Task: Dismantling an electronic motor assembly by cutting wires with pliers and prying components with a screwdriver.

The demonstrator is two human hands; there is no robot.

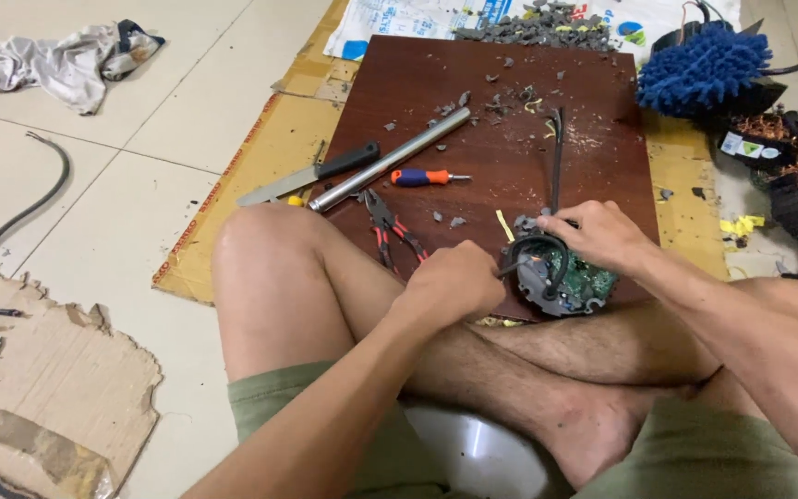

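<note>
The round grey module (556, 277) with its green circuit board sat at the near edge of the dark wooden board (593, 102); the right hand (602, 236) pinched its rim, the left hand (454, 280) fisted around a thin metal tool (513, 267), red-handled pliers (390, 231) just beside

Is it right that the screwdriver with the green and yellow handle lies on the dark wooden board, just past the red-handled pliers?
Not quite. In the head view the screwdriver has a blue and orange handle. The rest holds: it lies on the dark wooden board, just past the red-handled pliers.
</note>
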